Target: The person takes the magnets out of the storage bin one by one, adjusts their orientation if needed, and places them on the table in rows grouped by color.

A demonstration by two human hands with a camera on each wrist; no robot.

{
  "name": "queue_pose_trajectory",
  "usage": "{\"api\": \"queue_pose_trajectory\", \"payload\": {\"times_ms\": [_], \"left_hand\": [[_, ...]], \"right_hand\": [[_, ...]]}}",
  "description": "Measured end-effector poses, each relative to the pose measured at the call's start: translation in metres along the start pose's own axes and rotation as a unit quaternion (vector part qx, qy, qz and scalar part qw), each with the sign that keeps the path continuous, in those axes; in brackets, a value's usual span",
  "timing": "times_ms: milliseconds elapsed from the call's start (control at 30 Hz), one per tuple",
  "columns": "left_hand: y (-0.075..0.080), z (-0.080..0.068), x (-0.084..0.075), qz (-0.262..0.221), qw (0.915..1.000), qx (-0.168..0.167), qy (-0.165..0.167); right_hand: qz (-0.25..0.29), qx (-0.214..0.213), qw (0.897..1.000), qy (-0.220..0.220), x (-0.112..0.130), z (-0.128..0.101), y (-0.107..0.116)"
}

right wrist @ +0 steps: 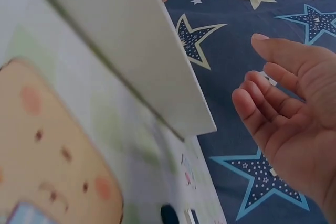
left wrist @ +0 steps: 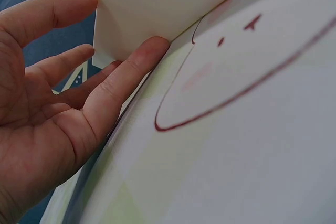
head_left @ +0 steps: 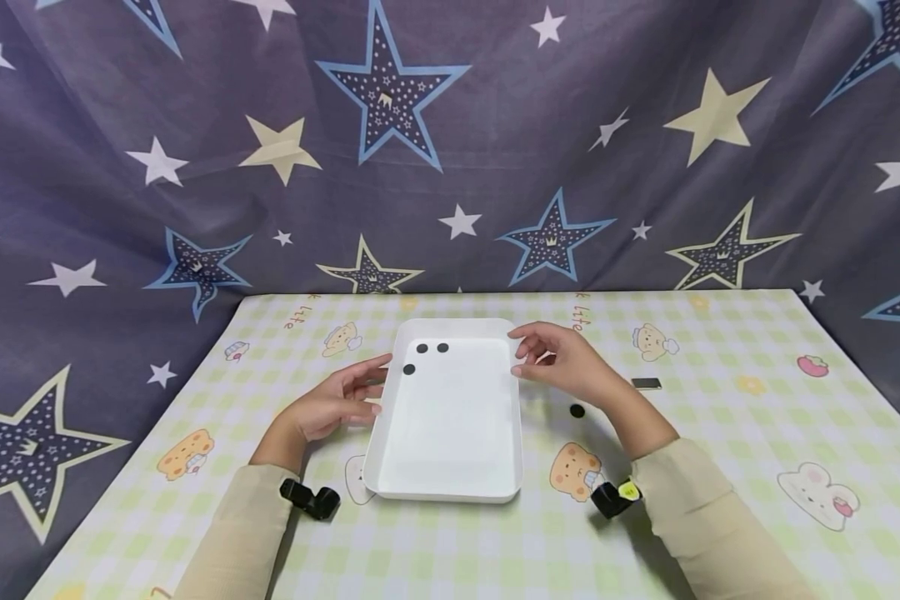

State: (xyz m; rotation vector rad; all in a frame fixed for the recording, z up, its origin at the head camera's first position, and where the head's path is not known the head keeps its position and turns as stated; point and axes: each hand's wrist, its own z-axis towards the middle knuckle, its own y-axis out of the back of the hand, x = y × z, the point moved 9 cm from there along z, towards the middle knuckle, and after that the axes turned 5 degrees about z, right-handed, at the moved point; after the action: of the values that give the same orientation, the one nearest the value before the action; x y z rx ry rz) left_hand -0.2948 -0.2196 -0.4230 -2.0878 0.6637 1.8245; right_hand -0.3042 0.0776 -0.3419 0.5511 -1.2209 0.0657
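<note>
A white rectangular tray [head_left: 450, 433] lies on the table, with three small black discs [head_left: 422, 348] near its far left corner. My left hand [head_left: 337, 400] is at the tray's left side, fingers spread and thumb tip against the outer wall [left wrist: 152, 9] in the left wrist view. Beside the far right rim is my right hand [head_left: 558, 358], its fingers loosely bent. The right wrist view shows a gap between this hand [right wrist: 294, 103] and the tray wall [right wrist: 136, 40], and nothing in its fingers.
Right of the tray, another black disc [head_left: 577, 411] lies on the checked tablecloth [head_left: 690, 517]. A small dark rectangular piece [head_left: 647, 383] sits farther back, beyond my right forearm. A star-patterned curtain [head_left: 465, 167] hangs behind the table.
</note>
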Motion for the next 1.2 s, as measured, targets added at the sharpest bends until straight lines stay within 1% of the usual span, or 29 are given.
{"api": "queue_pose_trajectory", "payload": {"times_ms": [233, 667, 767, 1000, 1200], "left_hand": [[-0.001, 0.0, 0.0, -0.001, 1.0, 0.002, -0.001], [-0.001, 0.0, 0.001, 0.0, 1.0, 0.0, 0.005], [-0.001, 0.0, 0.001, -0.001, 1.0, 0.0, 0.005], [-0.001, 0.001, 0.001, -0.002, 1.0, -0.002, 0.005], [0.0, 0.001, 0.002, 0.0, 1.0, -0.003, 0.007]], "right_hand": [[-0.001, 0.011, 1.0, -0.008, 0.006, 0.013, -0.009], [0.008, -0.012, 1.0, -0.022, 0.011, 0.031, -0.016], [0.004, -0.012, 1.0, -0.023, 0.012, 0.036, -0.018], [-0.03, 0.01, 0.999, -0.009, 0.017, 0.05, -0.029], [-0.034, 0.005, 0.999, -0.014, 0.013, 0.061, -0.036]]}}
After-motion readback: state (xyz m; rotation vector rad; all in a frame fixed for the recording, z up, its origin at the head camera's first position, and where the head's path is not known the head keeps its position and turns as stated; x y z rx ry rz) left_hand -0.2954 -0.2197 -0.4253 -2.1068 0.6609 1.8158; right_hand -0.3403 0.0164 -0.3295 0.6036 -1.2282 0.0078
